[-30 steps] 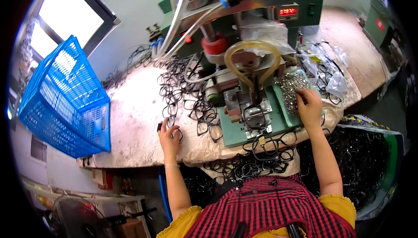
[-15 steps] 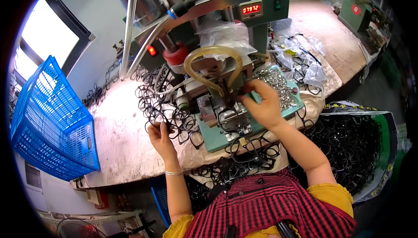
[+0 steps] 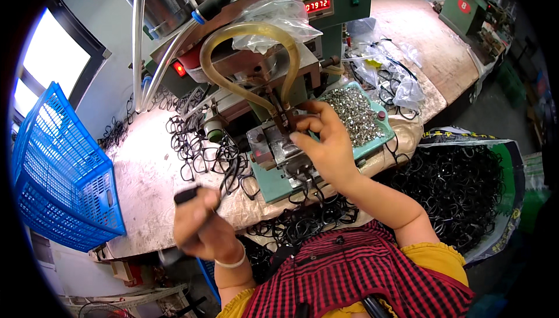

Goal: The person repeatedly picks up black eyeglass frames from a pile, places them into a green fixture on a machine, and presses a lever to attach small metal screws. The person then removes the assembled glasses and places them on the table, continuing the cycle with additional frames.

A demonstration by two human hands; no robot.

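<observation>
1. Two hands work at different heights: the right hand [image 3: 327,143] sits at centre frame, fingers curled and pinched at the metal jig [image 3: 279,146] of the green machine [image 3: 303,21], seemingly pressing a small part into place there; what it pinches is too small to tell.
2. The left hand [image 3: 201,225], lower left of centre and blurred, is closed around a black eyeglass frame [image 3: 187,194] that pokes out above its fingers, held off the bench [image 3: 145,184] and apart from the jig.
3. Loose black frames [image 3: 204,149] lie spread on the bench just left of the machine, within easy reach of the left hand.
4. A tray of small silvery parts [image 3: 352,114] lies just right of the right hand, likely set there for quick picking.
5. A blue basket [image 3: 58,172] stands at far left; a sack of black frames [image 3: 460,184] fills the right.
</observation>
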